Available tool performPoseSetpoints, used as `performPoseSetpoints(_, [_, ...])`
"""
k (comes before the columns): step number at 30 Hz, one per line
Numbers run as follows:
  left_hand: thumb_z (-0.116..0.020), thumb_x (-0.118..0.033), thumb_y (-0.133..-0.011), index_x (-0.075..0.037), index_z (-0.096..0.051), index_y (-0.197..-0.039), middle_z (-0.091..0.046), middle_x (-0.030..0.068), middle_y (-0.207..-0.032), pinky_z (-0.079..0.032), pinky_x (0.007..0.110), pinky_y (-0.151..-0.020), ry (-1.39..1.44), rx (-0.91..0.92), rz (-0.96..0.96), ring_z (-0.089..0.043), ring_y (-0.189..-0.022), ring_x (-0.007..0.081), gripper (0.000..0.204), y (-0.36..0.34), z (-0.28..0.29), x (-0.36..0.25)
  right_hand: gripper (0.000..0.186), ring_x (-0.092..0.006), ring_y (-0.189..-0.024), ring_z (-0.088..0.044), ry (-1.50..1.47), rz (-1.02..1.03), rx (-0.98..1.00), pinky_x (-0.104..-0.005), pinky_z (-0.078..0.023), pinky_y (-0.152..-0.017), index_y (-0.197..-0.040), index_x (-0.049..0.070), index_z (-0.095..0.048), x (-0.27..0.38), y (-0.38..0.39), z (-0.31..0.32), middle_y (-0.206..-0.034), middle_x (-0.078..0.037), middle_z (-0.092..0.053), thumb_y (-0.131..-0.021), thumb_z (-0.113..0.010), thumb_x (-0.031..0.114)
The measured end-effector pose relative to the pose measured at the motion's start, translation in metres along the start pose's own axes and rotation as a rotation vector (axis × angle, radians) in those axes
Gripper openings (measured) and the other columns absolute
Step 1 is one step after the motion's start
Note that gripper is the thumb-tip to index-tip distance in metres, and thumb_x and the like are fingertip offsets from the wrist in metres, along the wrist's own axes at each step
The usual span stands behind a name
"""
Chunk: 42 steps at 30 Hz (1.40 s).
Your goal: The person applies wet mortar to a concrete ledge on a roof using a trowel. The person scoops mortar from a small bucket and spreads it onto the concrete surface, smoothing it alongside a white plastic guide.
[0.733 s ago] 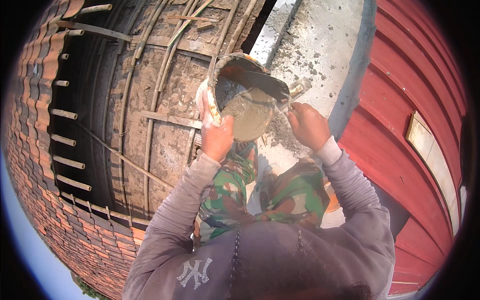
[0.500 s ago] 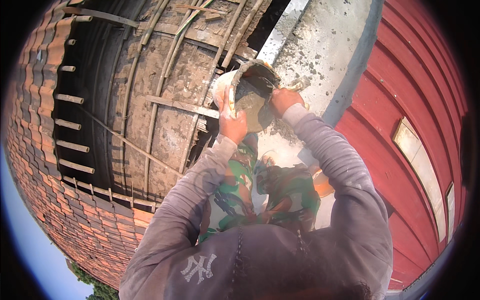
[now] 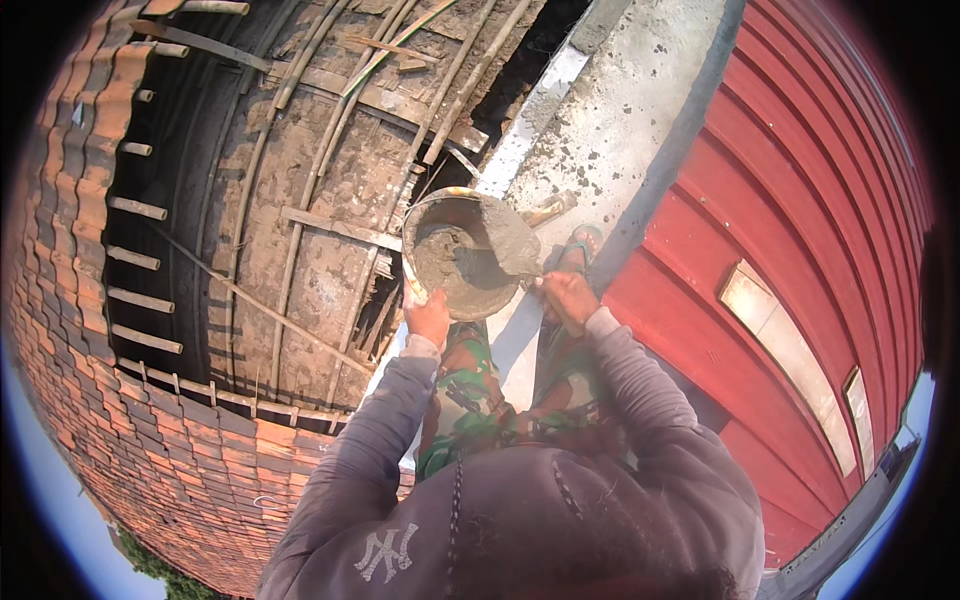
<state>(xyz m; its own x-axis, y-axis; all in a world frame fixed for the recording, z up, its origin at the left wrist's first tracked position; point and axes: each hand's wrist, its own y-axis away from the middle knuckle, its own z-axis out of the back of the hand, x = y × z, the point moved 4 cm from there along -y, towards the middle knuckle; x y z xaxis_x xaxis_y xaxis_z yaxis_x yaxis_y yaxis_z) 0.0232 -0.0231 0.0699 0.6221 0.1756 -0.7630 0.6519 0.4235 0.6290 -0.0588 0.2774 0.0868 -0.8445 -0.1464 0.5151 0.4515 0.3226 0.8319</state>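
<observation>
My left hand (image 3: 428, 318) is closed on the near left rim of a bucket (image 3: 408, 262), which is tilted so that its mouth faces up toward me. Wet grey mortar (image 3: 437, 255) coats the inside and lies in the bottom. My right hand (image 3: 570, 300) grips the handle of a trowel (image 3: 512, 238). Its mortar-covered blade is at the bucket's right side, over the rim. Most of the trowel's handle is hidden by my fingers.
A mortar-spattered concrete ledge (image 3: 600, 130) runs under my feet, with a short stick-like piece (image 3: 548, 208) on it. To the right is red ribbed metal roofing (image 3: 690, 260). On the left, bamboo poles (image 3: 300, 200) and an open gap (image 3: 510, 85) border clay tiles (image 3: 150, 430).
The bucket has come nearer to me and turned more mouth-up. The mortar-covered trowel blade now shows at its right side. My right hand has moved lower in view.
</observation>
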Motion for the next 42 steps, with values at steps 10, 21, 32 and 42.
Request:
performPoseSetpoints(10, [-0.059, -0.003, -0.091, -0.014, -0.035, -0.152, -0.063, 0.0174, -0.125, -0.068, 0.044, -0.073, 0.432, -0.261, 0.356, -0.07, -0.102, 0.032, 0.066, 0.028, -0.038, 0.04, 0.039, -0.0149, -0.072, -0.066, -0.285, 0.367, -0.348, -0.0305, -0.056, -0.061, -0.137, 0.003, -0.059, 0.15, -0.168, 0.111, -0.095, -0.009, -0.068, -0.105, -0.06, 0.024])
performPoseSetpoints(21, [-0.072, -0.002, -0.084, -0.003, -0.051, -0.136, -0.055, 0.017, -0.136, -0.066, 0.039, -0.084, 0.348, -0.304, 0.417, -0.061, -0.121, 0.0295, 0.056, 0.073, -0.167, -0.008, 0.045, -0.0363, -0.094, -0.071, 0.087, 0.19, -0.587, -0.0461, -0.058, -0.082, -0.129, -0.004, -0.063, 0.191, -0.327, 0.201, -0.108, -0.026, -0.07, -0.098, -0.065, 0.028])
performPoseSetpoints(32, [-0.056, -0.001, -0.094, -0.007, -0.043, -0.14, -0.059, 0.0139, -0.13, -0.067, 0.04, -0.081, 0.446, -0.255, 0.43, -0.068, -0.112, 0.0281, 0.048, 0.028, -0.273, -0.084, 0.049, -0.0446, -0.117, -0.068, 0.878, 0.23, -0.561, -0.0483, -0.051, -0.104, -0.128, 0.003, -0.071, 0.268, -0.351, 0.37, -0.12, -0.029, -0.072, -0.098, -0.056, 0.039])
performPoseSetpoints(42, [-0.056, 0.005, -0.092, -0.001, -0.041, -0.153, -0.06, 0.015, -0.138, -0.053, 0.034, -0.1, 0.257, -0.226, 0.054, -0.064, -0.117, 0.0234, 0.062, -0.026, -0.292, -0.1, 0.034, -0.0328, -0.089, -0.073, 1.229, 0.442, -0.003, -0.0435, -0.058, -0.079, -0.12, 0.002, -0.067, 0.301, -0.084, 0.255, -0.099, -0.017, -0.073, -0.099, -0.061, 0.029])
